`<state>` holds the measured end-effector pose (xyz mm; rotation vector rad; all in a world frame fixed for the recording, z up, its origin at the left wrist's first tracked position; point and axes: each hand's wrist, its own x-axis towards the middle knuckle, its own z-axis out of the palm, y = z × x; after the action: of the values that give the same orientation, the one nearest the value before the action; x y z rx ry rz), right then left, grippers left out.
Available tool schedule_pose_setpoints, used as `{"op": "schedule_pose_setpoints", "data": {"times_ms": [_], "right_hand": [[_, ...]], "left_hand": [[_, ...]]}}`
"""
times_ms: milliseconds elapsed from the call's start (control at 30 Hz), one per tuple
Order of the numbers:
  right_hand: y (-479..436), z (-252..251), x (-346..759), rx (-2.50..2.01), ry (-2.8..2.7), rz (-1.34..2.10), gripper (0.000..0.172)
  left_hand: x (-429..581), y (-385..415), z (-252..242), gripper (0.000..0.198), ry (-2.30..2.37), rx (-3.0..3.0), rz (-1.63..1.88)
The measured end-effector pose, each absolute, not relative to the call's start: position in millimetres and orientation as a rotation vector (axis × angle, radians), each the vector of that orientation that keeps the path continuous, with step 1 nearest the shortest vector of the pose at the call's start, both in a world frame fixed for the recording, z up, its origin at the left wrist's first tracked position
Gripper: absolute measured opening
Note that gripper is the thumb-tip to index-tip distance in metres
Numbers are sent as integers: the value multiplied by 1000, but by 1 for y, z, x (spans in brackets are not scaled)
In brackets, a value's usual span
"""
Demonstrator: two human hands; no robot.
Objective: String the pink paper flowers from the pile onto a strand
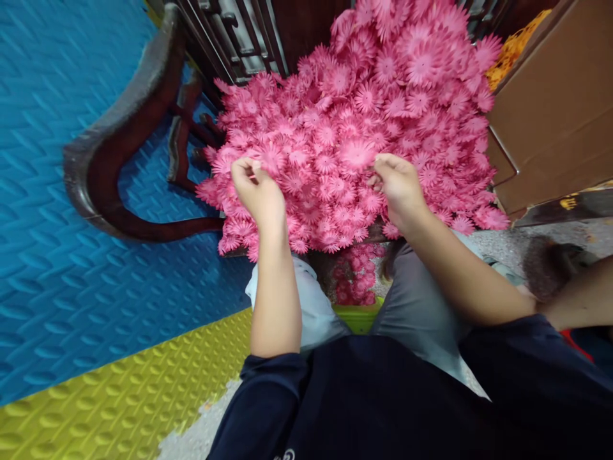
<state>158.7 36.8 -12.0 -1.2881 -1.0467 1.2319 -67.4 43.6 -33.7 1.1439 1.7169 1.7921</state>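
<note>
A big heap of pink artificial flowers (325, 134) spreads out before me, with thin petals and pale centres. Over its left part is my left hand (256, 188), thumb and fingers pinched together; what they hold, if anything, I cannot make out. My right hand (400, 188), over the right part of the heap, has its thumb and finger closed at the edge of one pink flower (358, 154). That flower is blurred and appears lifted above the others.
A dark wooden chair arm (103, 172) curves at the left over blue matting (43, 255). At the right stands a cardboard box (555, 108), with orange material (514, 54) behind it. More pink flowers (357, 275) lie below, between my knees. Another person's arm (582, 297) reaches in at the right.
</note>
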Motion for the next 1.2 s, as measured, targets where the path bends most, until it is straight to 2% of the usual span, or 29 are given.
{"op": "schedule_pose_setpoints", "data": {"times_ms": [100,233,467,667,867,1100,1200], "right_hand": [[27,-5,153,-1281,-1118,1270,10],[18,3,144,-1283,-1102,1328,10],[20,-1,142,-1212,-1078,1337,6],[21,-8,142,-1142,-1138,1281,7],[21,-6,140,-1175,-1162,1256,12],[20,6,141,-1285,-884,1429,7],[16,6,134,-1254,-894,1451,8]], "left_hand": [[-42,35,-29,11,1770,1183,1797],[-10,22,-18,28,1595,1254,1669],[8,9,-3,22,1426,1513,1366],[8,8,-4,12,1458,1557,1299],[10,10,-6,11,1442,1443,1374],[1,18,2,30,1575,1057,1690],[4,21,1,31,1636,1015,1805]]}}
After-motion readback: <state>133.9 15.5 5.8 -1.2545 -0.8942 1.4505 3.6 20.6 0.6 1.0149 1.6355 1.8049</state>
